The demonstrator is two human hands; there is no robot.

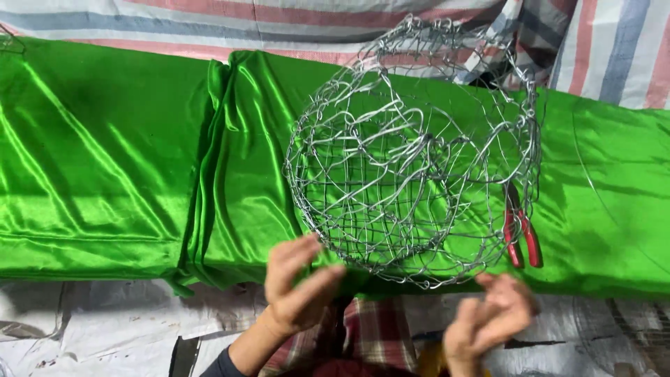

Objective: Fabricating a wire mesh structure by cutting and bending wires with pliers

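Two bare hands, both raised at the near edge of the bench. Left hand (pixel 296 286): fingers (pixel 293 255) loosely spread and half curled, palm turned inward, holding nothing; fingertips just beside the near rim of the wire frame, contact not clear. Right hand (pixel 488 318): fingers (pixel 499 290) open and blurred, empty, just below the frame's near right rim, apart from it. Wire frame (pixel 412 157): one rounded, dome-like cage of bent silver wire, tangled grid inside, lying on the green satin cloth (pixel 105 160) toward the bench's middle, its far side reaching the far edge. Pliers (pixel 522 234): one pair, red handles, lying on the cloth against the frame's right side, handles pointing to the near edge. Cloth: shiny, folded in a thick ridge left of the frame. Striped sheet (pixel 614 49): red, blue and white, beyond the far edge. Pale sheeting (pixel 105 328) lies below the near edge.
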